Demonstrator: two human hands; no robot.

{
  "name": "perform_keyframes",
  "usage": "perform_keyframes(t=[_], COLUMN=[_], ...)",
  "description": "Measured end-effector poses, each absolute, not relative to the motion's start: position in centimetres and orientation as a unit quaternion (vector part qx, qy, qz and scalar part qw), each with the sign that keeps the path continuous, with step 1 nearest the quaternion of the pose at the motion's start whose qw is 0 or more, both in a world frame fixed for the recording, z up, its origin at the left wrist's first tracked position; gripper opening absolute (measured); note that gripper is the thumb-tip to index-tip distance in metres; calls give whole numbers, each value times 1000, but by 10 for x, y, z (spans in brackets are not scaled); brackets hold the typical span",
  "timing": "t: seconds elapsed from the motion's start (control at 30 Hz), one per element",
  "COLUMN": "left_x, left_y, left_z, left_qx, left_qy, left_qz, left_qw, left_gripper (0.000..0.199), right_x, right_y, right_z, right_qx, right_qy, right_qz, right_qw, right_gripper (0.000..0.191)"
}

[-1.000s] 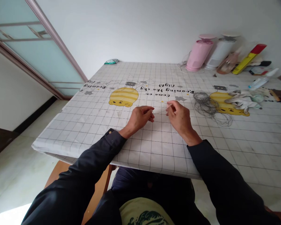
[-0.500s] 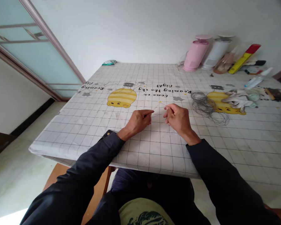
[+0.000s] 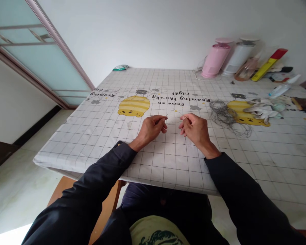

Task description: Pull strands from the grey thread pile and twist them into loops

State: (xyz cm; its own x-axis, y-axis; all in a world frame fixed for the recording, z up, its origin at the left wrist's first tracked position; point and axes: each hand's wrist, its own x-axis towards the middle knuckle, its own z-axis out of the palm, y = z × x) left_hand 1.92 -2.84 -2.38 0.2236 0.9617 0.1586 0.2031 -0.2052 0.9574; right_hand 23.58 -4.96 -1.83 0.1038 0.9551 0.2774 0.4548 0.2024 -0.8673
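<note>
My left hand (image 3: 153, 128) is closed in a pinch, thumb against the fingers, above the tablecloth. A short gap to its right, my right hand (image 3: 196, 130) pinches as well. Between the two sets of fingertips runs a thin wire (image 3: 180, 112), bowed slightly away from me and hard to see against the cloth. Right of my right hand lies a loose tangle of thin dark wire (image 3: 220, 114), partly over a printed yellow bear. The wire's ends are hidden in my fingers.
The table (image 3: 112, 136) wears a white checked cloth. Crumpled pale gloves or rags (image 3: 262, 108) lie beyond the tangle. Along the wall stand a pink cylinder (image 3: 216, 59), a white cylinder (image 3: 238, 58), a yellow-red box (image 3: 269, 64) and a clear bottle (image 3: 283, 86). A green packet (image 3: 120, 67) sits at the far left.
The view has shifted slightly, moving the scene a little to the right. The fingers of my left hand have loosened a bit, while both hands keep their pinch and spacing.
</note>
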Motion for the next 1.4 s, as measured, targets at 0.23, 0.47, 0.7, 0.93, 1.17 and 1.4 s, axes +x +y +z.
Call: perform_keyframes(t=[0.23, 0.47, 0.7, 0.93, 1.17, 1.4], left_x=[12, 11, 13, 10, 5, -6], left_y=[-26, -22, -22, -19, -18, -14], left_z=[-13, -11, -14, -16, -22, -24], left_qx=[557, 519, 444, 452, 598, 798], left_qy=[423, 389, 397, 394, 366, 316], left_qz=[432, 413, 488, 453, 483, 455], left_qw=[569, 639, 639, 660, 524, 237], left_gripper=[37, 16, 11, 15, 38, 10], right_x=[238, 240, 236, 240, 247, 249], right_y=[-49, -45, -47, -47, -45, -42], right_z=[-18, -22, -28, -22, -19, -20], right_qx=[-575, -581, -572, -582, -581, -586], right_qy=[-603, -620, -645, -660, -686, -700], right_qz=[271, 268, 262, 214, 164, 154], right_qw=[482, 454, 435, 424, 407, 379], right_gripper=[26, 26, 32, 30, 32, 33])
